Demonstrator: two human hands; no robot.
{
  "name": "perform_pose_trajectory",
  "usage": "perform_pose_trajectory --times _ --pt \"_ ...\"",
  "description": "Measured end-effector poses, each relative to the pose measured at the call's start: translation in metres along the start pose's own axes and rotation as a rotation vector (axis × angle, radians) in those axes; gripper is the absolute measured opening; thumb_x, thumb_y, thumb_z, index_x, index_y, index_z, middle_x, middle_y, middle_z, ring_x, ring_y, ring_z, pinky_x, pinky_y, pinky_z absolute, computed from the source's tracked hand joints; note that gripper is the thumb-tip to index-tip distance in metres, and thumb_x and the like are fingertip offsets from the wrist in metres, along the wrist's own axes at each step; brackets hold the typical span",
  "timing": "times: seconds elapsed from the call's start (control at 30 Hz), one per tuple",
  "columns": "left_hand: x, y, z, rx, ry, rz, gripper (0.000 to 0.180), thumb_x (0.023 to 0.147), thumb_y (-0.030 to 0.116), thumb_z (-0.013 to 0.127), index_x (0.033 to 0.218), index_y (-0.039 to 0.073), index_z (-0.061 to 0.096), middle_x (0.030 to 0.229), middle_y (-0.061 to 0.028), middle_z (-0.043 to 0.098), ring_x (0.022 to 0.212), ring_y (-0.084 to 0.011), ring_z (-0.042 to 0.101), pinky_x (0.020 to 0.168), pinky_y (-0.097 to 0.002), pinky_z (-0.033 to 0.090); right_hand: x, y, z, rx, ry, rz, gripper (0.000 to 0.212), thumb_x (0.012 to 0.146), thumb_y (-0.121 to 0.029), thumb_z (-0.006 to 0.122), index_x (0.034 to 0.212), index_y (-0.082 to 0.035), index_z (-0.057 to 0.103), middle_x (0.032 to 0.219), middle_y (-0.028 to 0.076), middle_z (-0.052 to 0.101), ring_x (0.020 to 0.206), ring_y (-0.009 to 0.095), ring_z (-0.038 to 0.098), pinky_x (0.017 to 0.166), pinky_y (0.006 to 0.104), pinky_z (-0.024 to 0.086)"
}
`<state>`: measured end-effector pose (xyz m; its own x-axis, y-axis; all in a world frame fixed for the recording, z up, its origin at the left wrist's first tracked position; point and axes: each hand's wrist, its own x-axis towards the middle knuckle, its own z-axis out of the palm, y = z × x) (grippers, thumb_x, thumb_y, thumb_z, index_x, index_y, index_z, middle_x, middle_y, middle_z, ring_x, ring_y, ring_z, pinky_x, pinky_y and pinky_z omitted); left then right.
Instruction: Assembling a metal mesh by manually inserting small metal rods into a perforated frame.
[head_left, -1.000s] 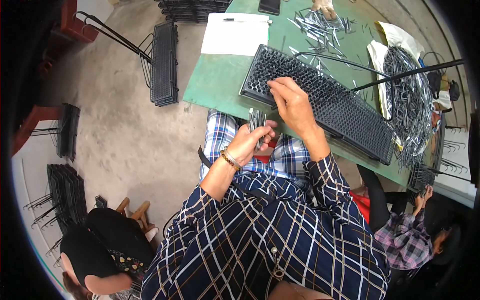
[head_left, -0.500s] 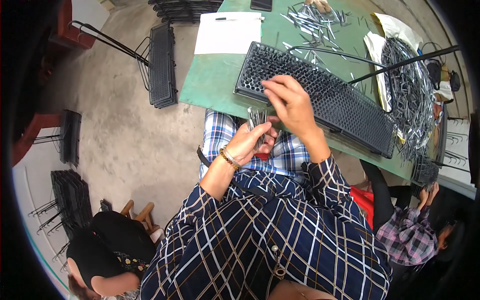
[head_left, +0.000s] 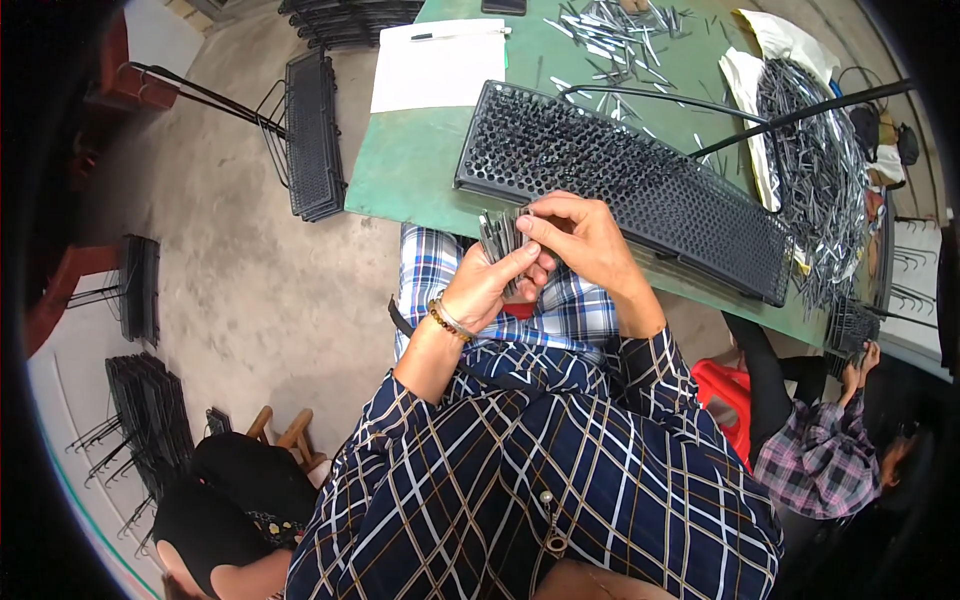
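A bunch of thin dark metal pieces stands upright in my left hand, closed around it in front of the table's near edge. My right hand reaches over to the top of the bunch, thumb and fingertips pinched there; whether a single piece is between them is too small to tell. Just beyond both hands, a long black rack full of small round holes lies slantwise across the table edge. Several of its holes toward the left end look filled. A bent black rod handle rises from its far side.
Loose metal pieces lie scattered on the green table. A white sack spills a large heap of them at right. Paper with a pen lies at left. More racks stand on the floor. Two other people sit nearby, lower left and right.
My right hand has come down from the rack's near edge to the bunch in my left hand. The left hand still holds the bunch. The view has shifted slightly.
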<state>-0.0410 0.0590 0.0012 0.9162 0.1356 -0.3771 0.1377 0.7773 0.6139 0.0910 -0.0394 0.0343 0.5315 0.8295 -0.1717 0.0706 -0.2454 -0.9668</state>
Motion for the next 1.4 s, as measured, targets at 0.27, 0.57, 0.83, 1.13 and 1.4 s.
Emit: perform_pose_trajectory --times 0.27,0.57,0.83,1.13,1.4 --pt "0.005 -0.007 0.005 0.052 0.102 -0.014 0.025 0.094 0.022 0.055 0.11 0.003 0.057 0.091 -0.0083 0.065 0.075 -0.0118 0.064 0.058 -0.0219 0.054 -0.014 0.018 -0.007 0.105 0.074 0.005 0.019 0.086 -0.012 0.065 0.096 0.004 0.068 0.087 0.005 0.066 0.078 0.009 0.059 0.068 0.022 0.048" --pt "0.008 -0.01 0.01 0.04 0.21 0.044 0.025 0.093 0.019 0.056 0.11 0.001 0.055 0.094 -0.0106 0.065 0.082 -0.0179 0.066 0.062 -0.0261 0.057 -0.015 0.015 -0.005 0.07 0.15 -0.004 0.019 0.086 -0.012 0.065 0.097 0.003 0.068 0.086 0.006 0.068 0.078 0.01 0.061 0.069 0.0231 0.049" --pt "0.009 -0.015 0.002 -0.08 0.31 0.079 0.025 0.093 0.019 0.056 0.108 0.0 0.055 0.096 -0.0131 0.064 0.084 -0.0202 0.066 0.064 -0.0286 0.058 -0.006 0.0 -0.005 0.175 0.378 -0.015 0.02 0.086 -0.014 0.065 0.099 0.001 0.067 0.085 0.005 0.069 0.071 0.008 0.061 0.06 0.0191 0.049" --pt "0.006 -0.009 0.006 -0.004 0.215 0.002 0.028 0.094 0.016 0.051 0.117 -0.001 0.049 0.1 -0.016 0.064 0.084 -0.0197 0.065 0.066 -0.0273 0.057 0.03 0.002 -0.007 -0.353 0.507 -0.491 0.016 0.082 -0.003 0.067 0.097 -0.001 0.067 0.087 0.009 0.069 0.068 0.01 0.062 0.059 0.0218 0.05" --pt "0.007 -0.01 0.007 -0.031 0.163 0.014 0.029 0.092 0.011 0.055 0.116 -0.003 0.048 0.102 -0.018 0.063 0.088 -0.0211 0.065 0.07 -0.0283 0.057 0.033 0.011 -0.004 -0.487 0.516 -0.628 0.014 0.081 -0.003 0.066 0.095 -0.002 0.067 0.087 0.009 0.069 0.07 0.014 0.065 0.058 0.0234 0.051"
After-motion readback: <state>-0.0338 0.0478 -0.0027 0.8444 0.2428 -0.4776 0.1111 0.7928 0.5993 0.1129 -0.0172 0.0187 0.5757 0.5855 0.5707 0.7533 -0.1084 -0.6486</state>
